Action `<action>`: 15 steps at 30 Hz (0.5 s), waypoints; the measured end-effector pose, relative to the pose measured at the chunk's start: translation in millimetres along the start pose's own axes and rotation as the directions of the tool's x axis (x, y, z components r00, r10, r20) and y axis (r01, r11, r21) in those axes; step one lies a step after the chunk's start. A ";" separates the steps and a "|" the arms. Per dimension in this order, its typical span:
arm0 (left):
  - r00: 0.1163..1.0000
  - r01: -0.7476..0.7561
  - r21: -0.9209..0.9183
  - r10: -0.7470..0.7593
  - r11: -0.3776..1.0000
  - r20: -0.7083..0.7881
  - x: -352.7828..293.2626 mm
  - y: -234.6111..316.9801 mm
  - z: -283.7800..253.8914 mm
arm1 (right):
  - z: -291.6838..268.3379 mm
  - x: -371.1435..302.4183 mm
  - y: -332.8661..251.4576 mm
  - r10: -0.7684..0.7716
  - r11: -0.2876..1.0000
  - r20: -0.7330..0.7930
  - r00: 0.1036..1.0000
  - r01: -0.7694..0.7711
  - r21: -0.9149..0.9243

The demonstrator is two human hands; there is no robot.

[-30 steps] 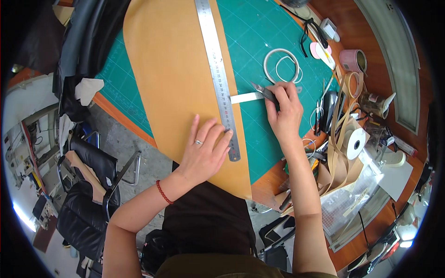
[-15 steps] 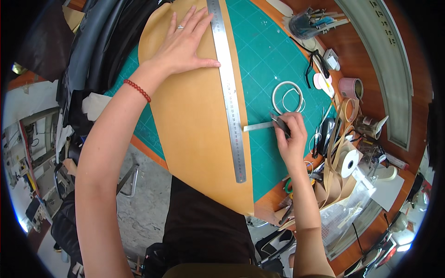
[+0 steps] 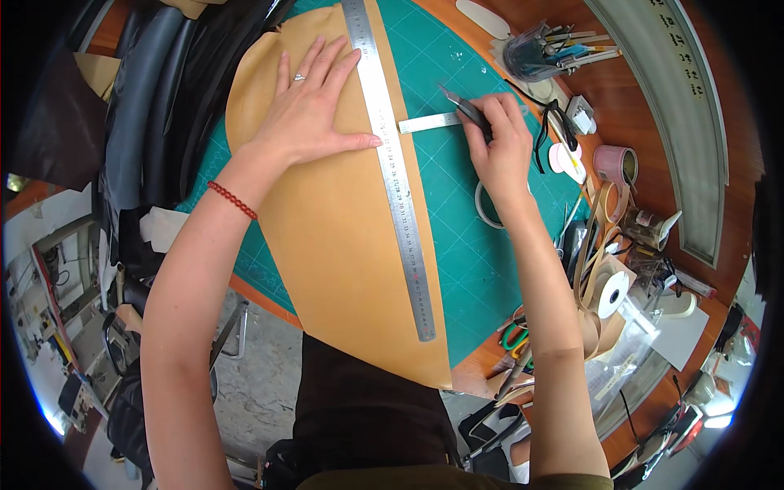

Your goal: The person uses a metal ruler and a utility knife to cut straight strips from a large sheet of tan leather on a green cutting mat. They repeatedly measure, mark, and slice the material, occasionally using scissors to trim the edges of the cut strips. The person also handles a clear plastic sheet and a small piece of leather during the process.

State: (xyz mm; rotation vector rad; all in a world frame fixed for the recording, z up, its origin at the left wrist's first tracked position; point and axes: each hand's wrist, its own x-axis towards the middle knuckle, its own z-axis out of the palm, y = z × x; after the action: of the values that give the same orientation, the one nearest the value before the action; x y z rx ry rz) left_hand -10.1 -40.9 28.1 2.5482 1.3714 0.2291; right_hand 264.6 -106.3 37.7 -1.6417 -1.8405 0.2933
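Observation:
My left hand (image 3: 314, 114) lies flat with spread fingers on a large tan sheet (image 3: 335, 245) that looks like leather. Its thumb and a fingertip touch a long steel ruler (image 3: 396, 188), which runs lengthwise just inside the sheet's right edge. My right hand (image 3: 502, 143) is closed around a dark craft knife (image 3: 472, 110), its pointed blade facing up and left. The same hand holds a short, pale ruler (image 3: 429, 122) crosswise. That ruler's left end is over the sheet's right border, close to the long ruler; part of it is hidden by my fingers.
Under the sheet is a green cutting mat (image 3: 474, 278). A metal ring (image 3: 483, 208) lies partly behind my right wrist. Along the right are a tool cup (image 3: 531, 59), a pink tin (image 3: 614, 163), a white spool (image 3: 612, 294) and green-handled scissors (image 3: 513, 336). Dark rolls (image 3: 167, 106) stand at left.
My right hand has moved away from me along the sheet's right edge, carrying the knife and short ruler. My left hand stays spread on the sheet and long ruler. The view has shifted slightly.

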 end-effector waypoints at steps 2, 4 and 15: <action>1.000 0.004 0.007 -0.004 1.000 0.004 0.2 -0.5 -0.1 | 6.5 -0.8 0.6 -0.008 1.000 -0.012 1.000 0.008 -0.010; 1.000 0.002 0.005 -0.002 1.000 0.000 0.1 -0.3 0.8 | 10.1 -2.0 1.5 -0.009 1.000 -0.016 1.000 0.008 -0.018; 0.992 -0.003 0.109 -0.011 0.994 0.123 19.6 8.8 -18.1 | 11.9 -3.8 2.0 0.005 0.999 -0.011 1.000 -0.005 -0.044</action>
State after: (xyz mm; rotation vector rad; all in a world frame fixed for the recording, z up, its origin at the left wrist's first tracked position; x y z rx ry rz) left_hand 3.2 -26.8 48.5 2.5979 1.3779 -0.0047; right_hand 259.2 -106.6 26.3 -1.6750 -1.8474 0.2472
